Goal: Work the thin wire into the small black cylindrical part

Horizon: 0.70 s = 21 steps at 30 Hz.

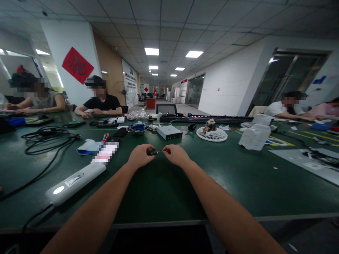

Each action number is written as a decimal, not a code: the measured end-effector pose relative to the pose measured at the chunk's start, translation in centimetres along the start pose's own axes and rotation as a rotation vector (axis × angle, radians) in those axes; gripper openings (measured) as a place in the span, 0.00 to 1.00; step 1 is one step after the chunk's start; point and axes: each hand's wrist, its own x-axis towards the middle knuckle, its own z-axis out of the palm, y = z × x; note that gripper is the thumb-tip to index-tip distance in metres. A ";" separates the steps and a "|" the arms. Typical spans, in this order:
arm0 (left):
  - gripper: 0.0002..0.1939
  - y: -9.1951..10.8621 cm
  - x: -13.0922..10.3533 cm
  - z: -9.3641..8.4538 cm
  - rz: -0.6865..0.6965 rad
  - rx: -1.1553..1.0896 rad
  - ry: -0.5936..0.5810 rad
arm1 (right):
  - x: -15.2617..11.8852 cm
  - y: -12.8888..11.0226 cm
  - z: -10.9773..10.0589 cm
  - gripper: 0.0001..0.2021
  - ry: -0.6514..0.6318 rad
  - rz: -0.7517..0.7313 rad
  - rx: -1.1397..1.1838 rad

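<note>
Over the green table (159, 190), my left hand (140, 155) is closed around a small dark part (152, 152) with a shiny end. Its exact kind is too small to make out. From that end a thin pale wire-like piece (160, 151) runs to my right hand (177, 155), whose fingertips are pinched at its other end. Whether it is a wire or a thin rod, I cannot tell. Beyond my hands sits a grey metal box (169, 132), with a bowl of blue items (136, 128) to its left.
At left lie a white power strip (76, 183), a blurred-out phone-like slab, a red-handled tool (105, 137) and coiled black cable (50, 135). A white fan grille (212, 134) and a plastic-wrapped white object (255, 134) stand right. Several people sit around the table.
</note>
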 end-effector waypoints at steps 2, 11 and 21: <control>0.14 0.0 0.0 0.0 -0.006 0.024 -0.010 | 0.0 0.1 0.0 0.09 -0.019 -0.010 0.016; 0.14 0.2 0.0 -0.1 0.055 0.057 -0.053 | 0.2 1.0 0.1 0.10 -0.040 0.018 0.062; 0.14 0.3 0.0 -0.2 0.083 0.054 -0.065 | 0.3 1.0 0.1 0.09 -0.102 0.022 0.117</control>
